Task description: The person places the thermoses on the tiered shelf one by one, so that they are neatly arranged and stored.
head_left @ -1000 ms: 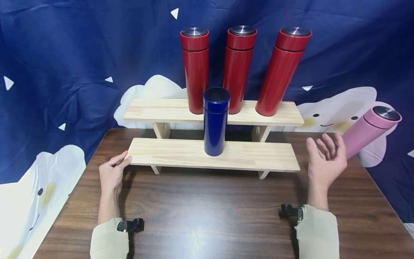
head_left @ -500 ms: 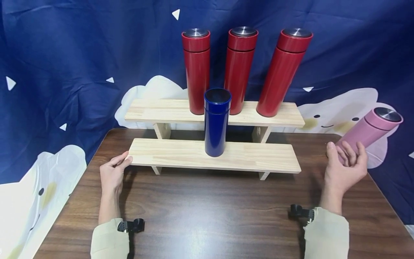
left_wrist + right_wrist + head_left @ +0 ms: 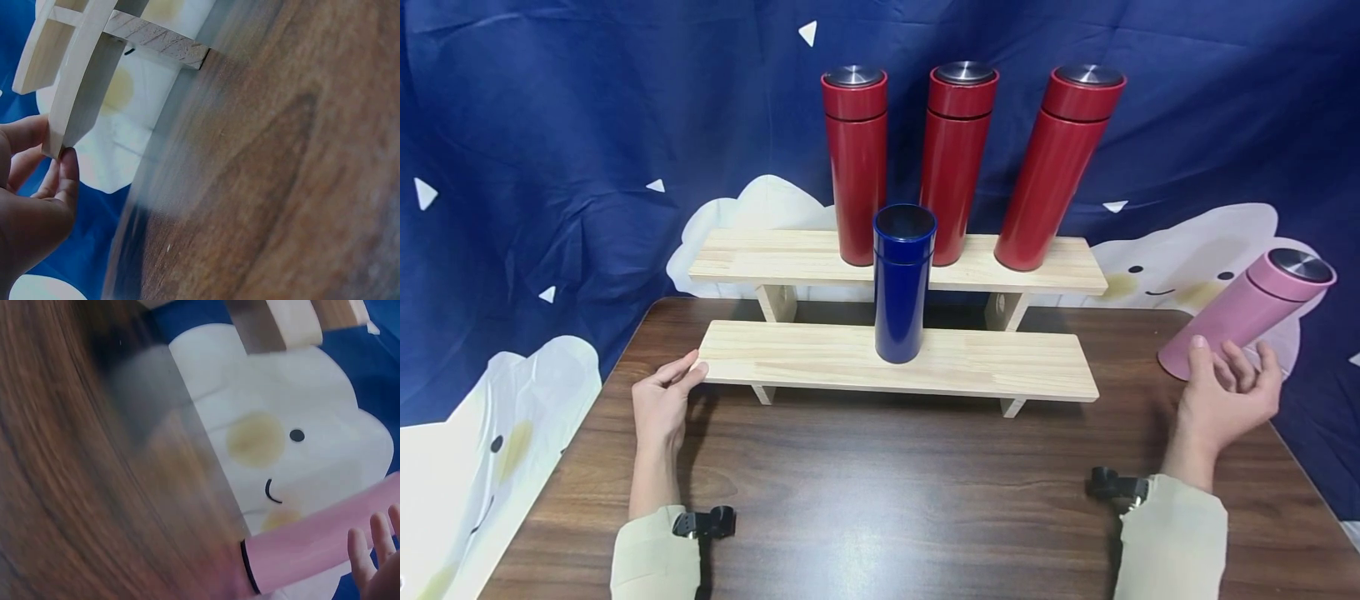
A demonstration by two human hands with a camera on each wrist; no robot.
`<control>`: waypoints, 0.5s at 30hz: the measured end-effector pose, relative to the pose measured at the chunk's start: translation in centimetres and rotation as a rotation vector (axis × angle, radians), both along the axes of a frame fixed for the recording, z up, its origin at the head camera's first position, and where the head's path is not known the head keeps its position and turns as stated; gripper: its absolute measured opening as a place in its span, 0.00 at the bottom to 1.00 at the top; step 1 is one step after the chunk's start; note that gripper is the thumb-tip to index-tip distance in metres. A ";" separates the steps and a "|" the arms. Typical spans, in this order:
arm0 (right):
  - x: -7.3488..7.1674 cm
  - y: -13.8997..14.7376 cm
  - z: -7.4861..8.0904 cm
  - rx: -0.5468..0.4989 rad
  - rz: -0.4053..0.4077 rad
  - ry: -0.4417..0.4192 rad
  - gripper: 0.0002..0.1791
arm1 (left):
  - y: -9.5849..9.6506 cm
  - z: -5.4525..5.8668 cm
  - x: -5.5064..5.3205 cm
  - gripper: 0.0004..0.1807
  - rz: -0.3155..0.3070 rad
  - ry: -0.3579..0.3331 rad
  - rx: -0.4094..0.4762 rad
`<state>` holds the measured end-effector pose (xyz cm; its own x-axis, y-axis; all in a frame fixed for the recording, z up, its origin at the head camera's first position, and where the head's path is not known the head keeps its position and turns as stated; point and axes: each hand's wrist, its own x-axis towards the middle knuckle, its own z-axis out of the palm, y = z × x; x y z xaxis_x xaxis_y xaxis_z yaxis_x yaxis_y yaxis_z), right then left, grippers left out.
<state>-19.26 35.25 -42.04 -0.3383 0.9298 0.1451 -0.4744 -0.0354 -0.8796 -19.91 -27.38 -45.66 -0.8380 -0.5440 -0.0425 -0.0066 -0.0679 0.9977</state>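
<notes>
My left hand (image 3: 658,404) pinches the left end of the lower board (image 3: 797,354) of a two-tier wooden shelf; in the left wrist view the thumb and fingers (image 3: 69,178) meet at the board's corner. My right hand (image 3: 1228,404) is in front of a pink thermos (image 3: 1240,312) at the table's right side, its fingers loosely bent and overlapping the bottle's lower part in the head view. Those fingertips (image 3: 356,540) lie over the thermos in the right wrist view, not wrapped round it. A blue thermos (image 3: 901,300) stands on the lower board.
Three red thermoses, the left one (image 3: 856,183), the middle one (image 3: 958,158) and the right one (image 3: 1060,175), stand on the upper board (image 3: 760,257). The shelf sits on a brown wooden table (image 3: 880,483). A blue cloth (image 3: 587,100) with cloud prints hangs behind.
My right hand has moved right, away from the shelf's right end, to the front of the pink thermos. My left hand has stayed on the board.
</notes>
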 end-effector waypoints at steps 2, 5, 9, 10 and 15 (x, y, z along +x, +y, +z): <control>-0.1 0.6 -0.2 -0.026 -0.006 -0.006 0.35 | 0.0 0.0 0.0 0.17 0.000 0.002 0.004; -0.2 1.2 -0.3 -0.047 -0.018 -0.001 0.35 | -0.1 -0.1 0.0 0.17 0.000 0.000 0.007; -0.2 1.6 -0.4 -0.080 -0.021 -0.009 0.36 | -0.1 0.0 0.1 0.17 0.010 0.006 0.015; -0.2 1.6 -0.4 -0.097 -0.020 -0.010 0.36 | -0.1 0.0 0.1 0.17 0.012 0.006 0.013; -0.5 1.9 -0.7 -0.143 -0.039 0.003 0.34 | 0.0 0.1 0.1 0.16 0.008 -0.001 0.004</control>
<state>-19.80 37.11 -42.74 -0.3014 0.9534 0.0116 -0.4804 -0.1413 -0.8656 -19.82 -27.38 -45.56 -0.8335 -0.5507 -0.0455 -0.0068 -0.0722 0.9974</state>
